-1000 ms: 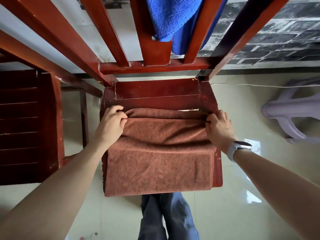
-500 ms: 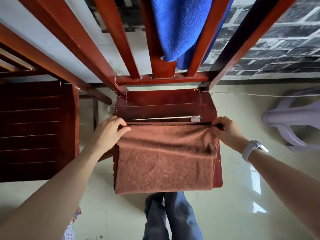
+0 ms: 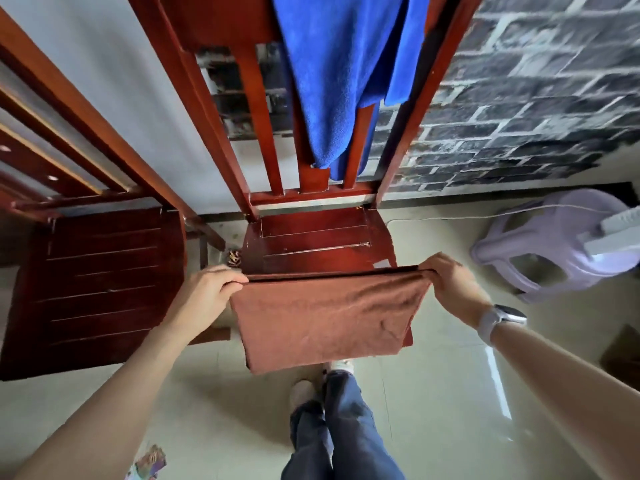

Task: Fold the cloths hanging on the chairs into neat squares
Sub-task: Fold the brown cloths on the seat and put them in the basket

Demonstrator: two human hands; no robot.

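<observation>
While thumbs and fingers of the left hand [image 3: 204, 292] and right hand [image 3: 450, 289] pinch its top corners, the folded brown cloth [image 3: 325, 320] hangs taut above the front edge of the chair seat [image 3: 311, 237]. Half a second ago it draped lower on the seat; now the seat's rear half lies bare, and a blue cloth [image 3: 343, 74] hangs on the backrest.

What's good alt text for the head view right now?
Two hands, left hand and right hand, pinch the top corners of a folded brown cloth, holding it over a red wooden chair. A blue cloth hangs on the chair's backrest.
</observation>
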